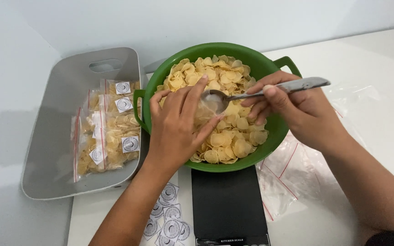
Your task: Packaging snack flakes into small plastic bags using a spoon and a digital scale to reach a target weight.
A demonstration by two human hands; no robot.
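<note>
Holding a spoon (270, 91) in your right hand (297, 111), fingers closed round the handle, you have its bowl end over the middle of the chips (220, 114), right at your left fingertips. Your left hand (176, 130) sits over the left-centre of the green bowl (251, 57), fingers spread and curled, pinching a small clear bag (206, 111) open against the spoon tip; bag is thin and hard to make out, so how full it is can't be told. The chips are pale yellow discs, heaped in the bowl, directly under both hands. The bowl sits on a black scale (226, 205) on the white surface (379, 59), its rim overhanging the scale's far end. Left of the bowl, just beside it, a grey tray (51, 150) holds filled bags (108, 132) of chips with round labels, stacked along its right side. Loose round stickers (167, 218) lie on the surface under your left forearm. Empty clear bags (292, 173) with red strips lie under your right wrist, right of the scale.
</note>
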